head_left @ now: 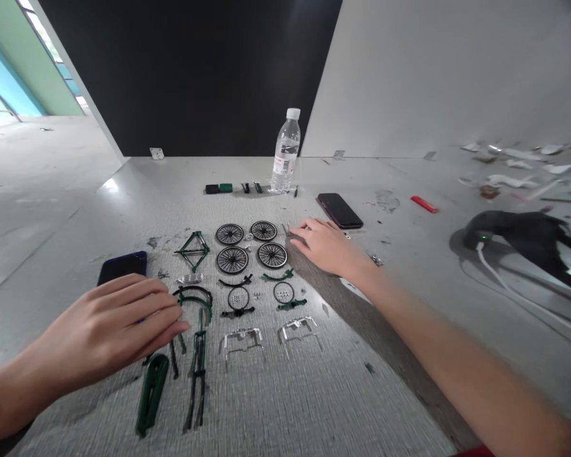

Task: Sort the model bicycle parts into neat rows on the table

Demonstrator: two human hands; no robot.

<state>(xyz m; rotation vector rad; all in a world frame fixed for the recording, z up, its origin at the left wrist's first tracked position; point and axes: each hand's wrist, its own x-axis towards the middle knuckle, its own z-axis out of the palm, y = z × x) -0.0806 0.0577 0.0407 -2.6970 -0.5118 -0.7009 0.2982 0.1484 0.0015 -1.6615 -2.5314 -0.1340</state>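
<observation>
Parts of a miniature bicycle lie spread on the grey textured tabletop. Just right of several spoked wheels [232, 260], my right hand [321, 244] has its fingers stretched out close to tiny metal pieces [286, 228]. Its thumb and index finger are apart, with nothing visible between them. My left hand [124, 317] hovers palm down, its fingers extended side by side, beside the curved mudguards [200, 298]; its palm is hidden. A green frame [193, 252] lies beyond it. Nearer me are a fork [198, 368] and a green chain guard-like piece [152, 393].
A water bottle [286, 152] stands before the black panel [190, 76]. One phone [339, 211] lies beyond my right hand, another phone [121, 268] beside my left. Silver wire racks [243, 336] lie in front. A black device with a white cable [499, 231] and a red object [424, 204] are at right.
</observation>
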